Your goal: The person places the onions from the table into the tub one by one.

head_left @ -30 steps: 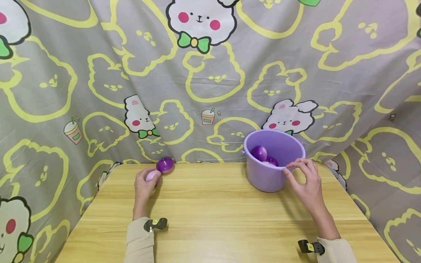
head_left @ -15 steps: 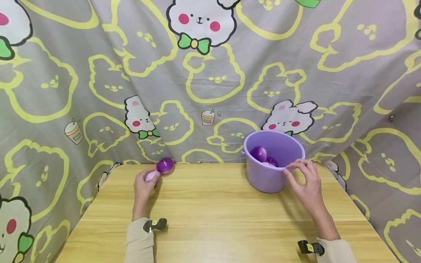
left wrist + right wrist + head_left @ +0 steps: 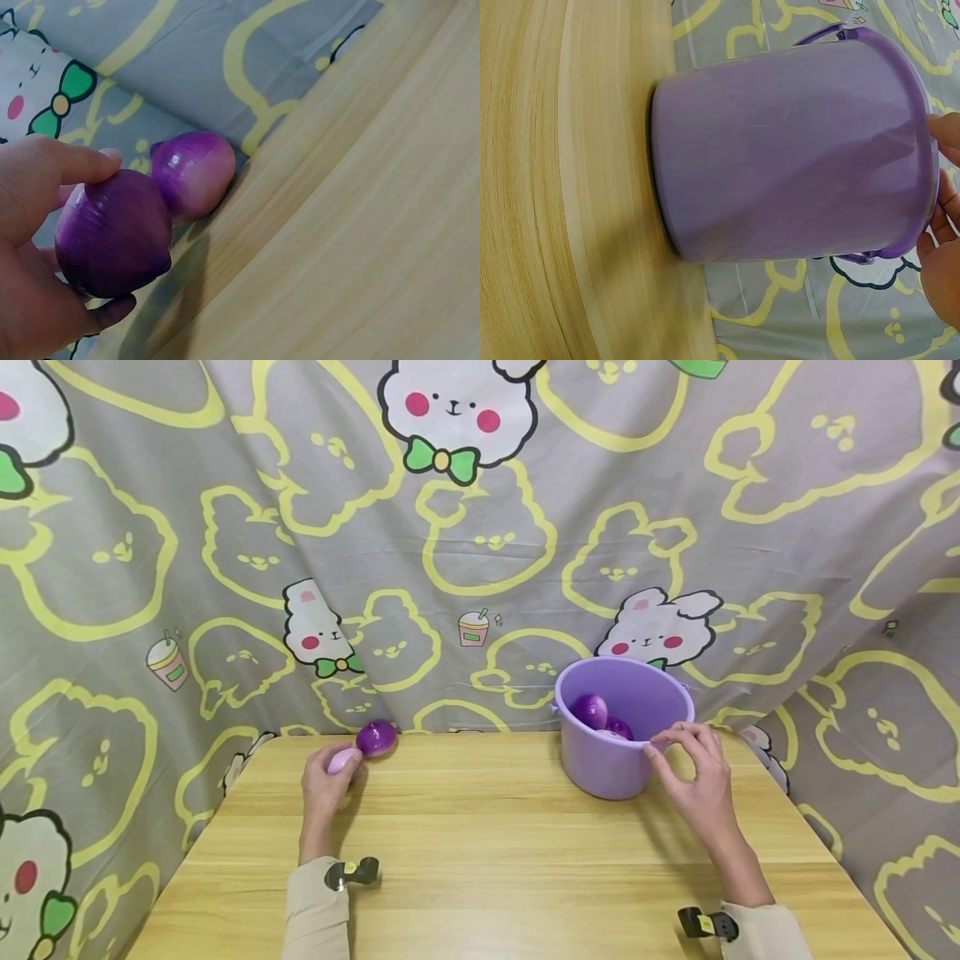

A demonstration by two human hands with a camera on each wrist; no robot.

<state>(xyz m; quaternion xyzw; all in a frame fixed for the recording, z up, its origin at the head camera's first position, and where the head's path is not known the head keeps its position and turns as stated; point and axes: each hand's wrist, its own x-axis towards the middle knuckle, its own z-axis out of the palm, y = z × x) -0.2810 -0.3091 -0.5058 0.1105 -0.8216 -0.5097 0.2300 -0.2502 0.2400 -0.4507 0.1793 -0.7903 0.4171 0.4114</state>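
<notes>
My left hand (image 3: 324,779) grips a purple onion (image 3: 114,234) between thumb and fingers at the far left of the table. Just behind it, a second purple onion (image 3: 377,738) lies near the table's back edge; in the left wrist view the held onion overlaps it. My right hand (image 3: 699,777) pinches the near rim of a lilac bucket (image 3: 795,157), which stands upright at the back right. Inside the bucket, several purple onions (image 3: 591,710) show over the rim, partly hidden by its front wall.
The wooden table (image 3: 480,852) ends at a grey curtain (image 3: 465,560) with yellow outlines and rabbit prints, which hangs right behind the bucket and the loose onion. More curtain hangs at both sides. The bucket's handle (image 3: 821,34) hangs down on its far side.
My left hand shifts slightly left and toward me with the onion in its grip. The right hand stays at the bucket's rim, and the loose onion has not moved.
</notes>
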